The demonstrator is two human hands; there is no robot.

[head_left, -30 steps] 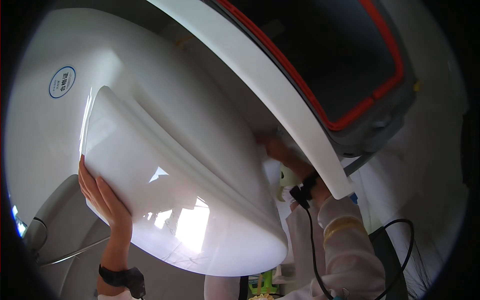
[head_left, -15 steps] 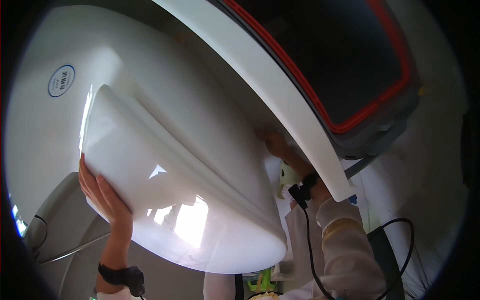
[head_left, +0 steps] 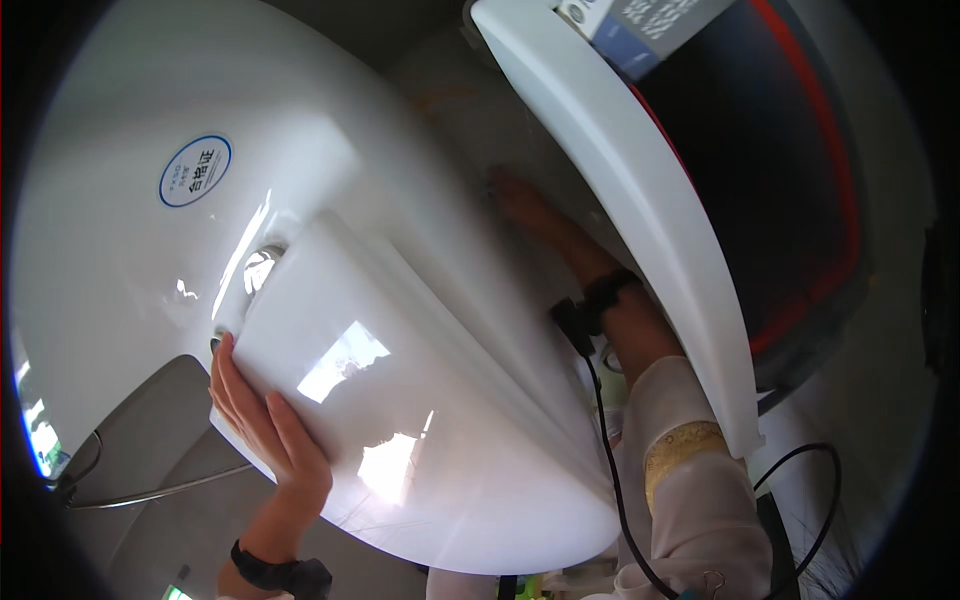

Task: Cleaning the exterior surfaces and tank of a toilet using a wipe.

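A glossy white toilet lid (head_left: 450, 400) fills the middle, with a shiny hinge (head_left: 262, 268) at its upper left corner. Behind it rises smooth white ceramic (head_left: 110, 270) bearing a round blue-edged sticker (head_left: 195, 171). My left hand (head_left: 262, 425) lies against the lid's left edge, fingers stretched out and thumb apart. My right arm passes under a curved white panel (head_left: 640, 230) into the dim space beyond the toilet. There my right hand (head_left: 525, 205) is near the lower side of the ceramic; its fingers are blurred and shadowed, so what they touch is unclear.
A dark bin (head_left: 760, 190) with a red rim stands at upper right, a printed card (head_left: 650, 30) at its top. A black cable (head_left: 605, 430) runs from my right wristband. Left of the lid, a thin silver hose (head_left: 170, 493) crosses a grey surface (head_left: 150, 540).
The view has shifted, so the lid and sticker sit farther right and the hinge shows. My right hand has reached farther away along the toilet's side. My left hand stays on the lid's edge.
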